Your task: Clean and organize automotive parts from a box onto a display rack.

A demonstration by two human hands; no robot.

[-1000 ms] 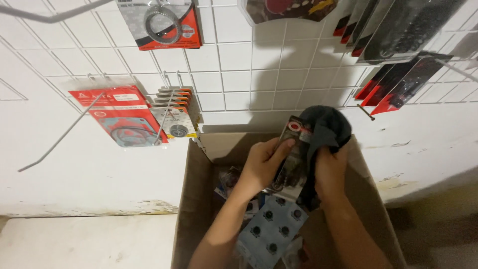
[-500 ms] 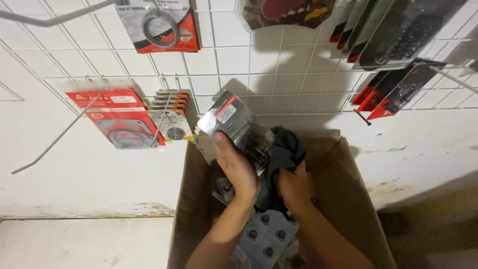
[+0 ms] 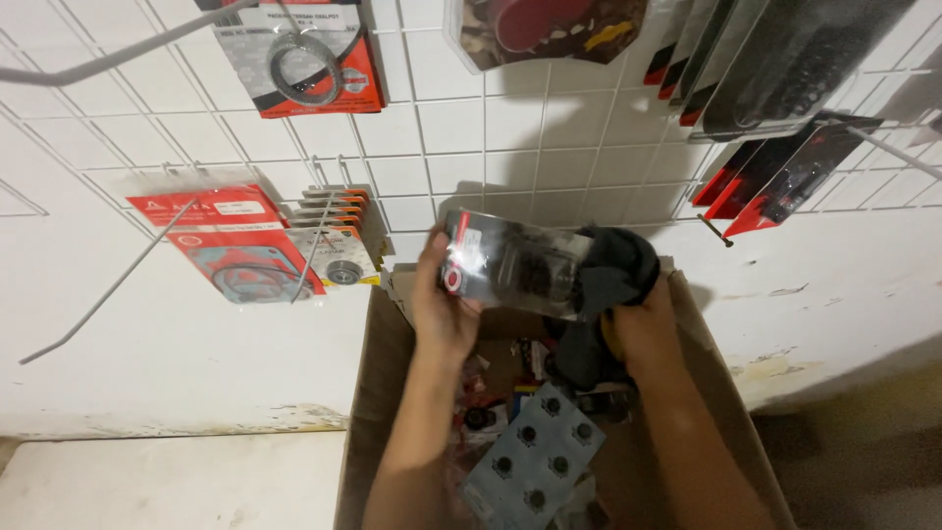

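White wire grid (image 3: 510, 147) on the wall carries hung packets (image 3: 235, 245) on hooks. Below it stands an open cardboard box (image 3: 378, 393) of parts, among them a grey blister card (image 3: 535, 461). Left hand (image 3: 442, 304) grips a clear pack (image 3: 510, 263), raised above the box and just below the grid, not yet on any hook. Right hand (image 3: 643, 329) clutches a dark cloth (image 3: 613, 270) touching the pack's end.

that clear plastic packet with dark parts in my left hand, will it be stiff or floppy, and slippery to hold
The clear plastic packet with dark parts looks fairly stiff: it stays flat though the left hand grips only one end. Its glossy, reflective film is probably slippery. The dark cloth in the right hand droops, so likely floppy.
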